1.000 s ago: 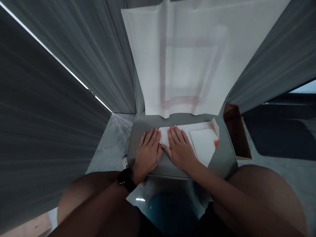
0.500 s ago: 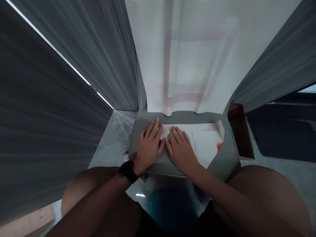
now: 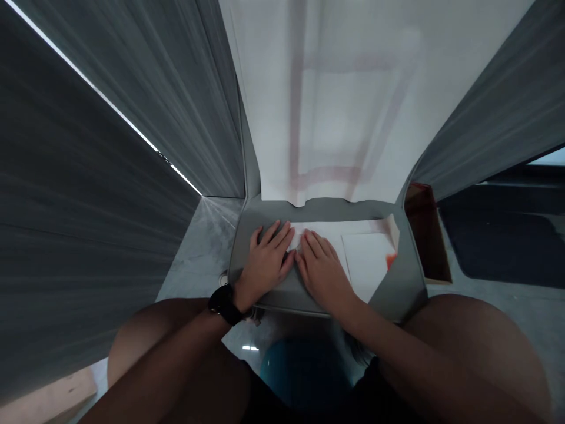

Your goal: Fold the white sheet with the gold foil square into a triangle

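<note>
A sheet of white paper [image 3: 335, 227] lies on the grey chair seat [image 3: 392, 300], its right edge folded up. On its right part rests a smaller white rectangular piece [image 3: 364, 259], beside a red-orange mark. My left hand [image 3: 266, 262], with a black watch at the wrist, lies palm down at the paper's left end, fingers spread. My right hand [image 3: 323, 268] lies flat on the paper, its fingers stretched out and close together. Between my thumbs, a small dark thing is mostly hidden under my left hand.
A large white sheet [image 3: 344, 118] with faint reddish lines showing through hangs over the chair back. Grey panels [image 3: 176, 88] rise on both sides. To the right stands a reddish-brown box [image 3: 424, 235] on the floor. A blue rounded object [image 3: 300, 377] sits below the seat.
My left hand's fingertips have come slightly nearer to me and spread a little. My right hand stays nearly in place on the paper. The view has shifted slightly.
</note>
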A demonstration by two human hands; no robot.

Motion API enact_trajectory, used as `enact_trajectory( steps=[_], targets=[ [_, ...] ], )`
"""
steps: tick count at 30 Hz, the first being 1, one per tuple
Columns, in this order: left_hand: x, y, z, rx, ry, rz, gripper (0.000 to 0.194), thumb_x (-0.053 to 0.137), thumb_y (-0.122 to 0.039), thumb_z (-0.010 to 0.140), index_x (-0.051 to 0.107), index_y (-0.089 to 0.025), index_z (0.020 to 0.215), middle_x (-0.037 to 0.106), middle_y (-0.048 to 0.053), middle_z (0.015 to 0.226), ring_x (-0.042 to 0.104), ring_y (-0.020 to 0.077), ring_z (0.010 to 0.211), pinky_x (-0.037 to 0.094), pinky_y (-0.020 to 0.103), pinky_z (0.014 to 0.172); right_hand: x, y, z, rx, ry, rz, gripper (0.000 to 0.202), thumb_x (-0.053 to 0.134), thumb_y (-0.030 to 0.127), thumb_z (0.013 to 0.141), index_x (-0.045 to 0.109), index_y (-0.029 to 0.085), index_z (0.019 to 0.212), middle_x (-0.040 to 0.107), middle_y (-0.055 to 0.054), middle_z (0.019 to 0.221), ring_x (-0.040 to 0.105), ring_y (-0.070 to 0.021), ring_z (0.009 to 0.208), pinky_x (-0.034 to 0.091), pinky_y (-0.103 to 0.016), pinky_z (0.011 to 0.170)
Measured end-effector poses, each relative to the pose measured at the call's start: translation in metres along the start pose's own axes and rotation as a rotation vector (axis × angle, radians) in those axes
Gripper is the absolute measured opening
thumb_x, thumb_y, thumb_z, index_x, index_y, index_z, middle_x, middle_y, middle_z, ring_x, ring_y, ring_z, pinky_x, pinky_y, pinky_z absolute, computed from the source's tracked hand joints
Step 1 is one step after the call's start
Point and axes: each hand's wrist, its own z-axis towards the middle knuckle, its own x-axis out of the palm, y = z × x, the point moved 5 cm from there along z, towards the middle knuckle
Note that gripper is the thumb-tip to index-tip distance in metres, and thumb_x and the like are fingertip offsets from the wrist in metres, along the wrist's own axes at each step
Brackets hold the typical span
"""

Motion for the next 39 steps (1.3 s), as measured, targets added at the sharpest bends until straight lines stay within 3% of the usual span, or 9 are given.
enact_trajectory(
  steps=[7, 16, 23, 29, 39],
  targets=[
    [0.0, 0.005, 0.0, 0.024, 0.002, -0.011, 0.05, 0.048, -0.034, 0.107, 0.051, -0.023, 0.155, 0.054, 0.01, 0.161, 0.047, 0.0327, 0.15, 0.032, 0.06, 0.124, 0.002, 0.003, -0.003, -0.02, -0.001, -0.035, 0.055, 0.033, 0.033, 0.111, 0.053, 0.008, 0.155, 0.051, -0.019, 0.161, 0.046, -0.0323, 0.151, 0.039, -0.055, 0.125],
    [0.001, 0.003, 0.003, 0.15, 0.032, -0.066, 0.047, 0.043, -0.026, 0.108, 0.052, -0.023, 0.154, 0.054, 0.009, 0.16, 0.046, 0.0262, 0.153, 0.025, 0.056, 0.13, -0.003, 0.005, -0.003, -0.054, -0.036, -0.059, 0.053, 0.035, 0.029, 0.111, 0.061, -0.001, 0.145, 0.058, -0.022, 0.153, 0.052, -0.0334, 0.146, 0.043, -0.051, 0.124],
    [0.001, 0.003, 0.004, 0.135, 0.094, -0.034, 0.049, 0.04, -0.029, 0.109, 0.048, -0.017, 0.156, 0.049, 0.013, 0.164, 0.043, 0.0264, 0.154, 0.023, 0.057, 0.131, -0.001, 0.004, -0.004, -0.103, -0.049, -0.017, 0.051, 0.031, 0.025, 0.111, 0.059, 0.003, 0.149, 0.056, -0.018, 0.156, 0.048, -0.0274, 0.151, 0.043, -0.048, 0.125],
    [0.001, 0.005, 0.005, 0.126, 0.155, -0.019, 0.055, 0.034, -0.033, 0.11, 0.041, -0.01, 0.16, 0.042, 0.015, 0.168, 0.034, 0.0274, 0.159, 0.024, 0.057, 0.132, 0.009, 0.003, -0.006, -0.111, -0.033, -0.007, 0.053, 0.032, 0.028, 0.112, 0.054, 0.003, 0.153, 0.052, -0.02, 0.16, 0.049, -0.0295, 0.15, 0.042, -0.05, 0.125],
    [0.002, 0.004, 0.006, 0.093, 0.164, 0.014, 0.056, 0.033, -0.033, 0.11, 0.041, -0.01, 0.161, 0.041, 0.013, 0.169, 0.032, 0.0292, 0.16, 0.023, 0.056, 0.132, 0.01, 0.004, -0.007, -0.12, -0.074, 0.021, 0.053, 0.032, 0.025, 0.11, 0.051, 0.004, 0.155, 0.055, -0.02, 0.157, 0.048, -0.0303, 0.151, 0.042, -0.053, 0.126]
  ],
)
